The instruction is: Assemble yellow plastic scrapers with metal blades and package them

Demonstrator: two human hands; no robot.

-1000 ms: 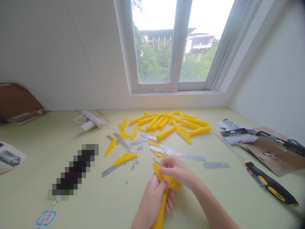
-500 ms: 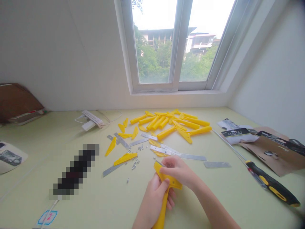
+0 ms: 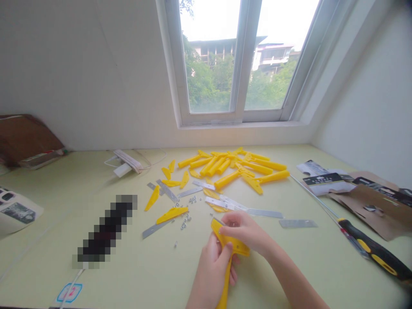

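A yellow plastic scraper (image 3: 240, 246) is held between both hands near the front of the table, its handle pointing down toward me. My left hand (image 3: 214, 262) wraps round the neck, with the thumb pressed on the front. On the head of the scraper, my right hand (image 3: 241, 227) pinches near the top edge, where a strip of metal blade shows; its fingertips are partly hidden. Just beyond the hands lie flat metal blades (image 3: 265, 213) and loose yellow head pieces (image 3: 172, 213). Small screws and nuts (image 3: 186, 221) are scattered to the left of them.
Several yellow scraper handles (image 3: 222, 165) are piled at the back below the window. On the right lie a black and yellow screwdriver (image 3: 375, 249) and cardboard packaging (image 3: 370, 208). A power strip (image 3: 128, 161) sits back left, and a pixelated dark object (image 3: 104, 234) lies at left.
The whole view has shifted slightly, so things appear a little further right. Both hands keep the same hold on the scraper.
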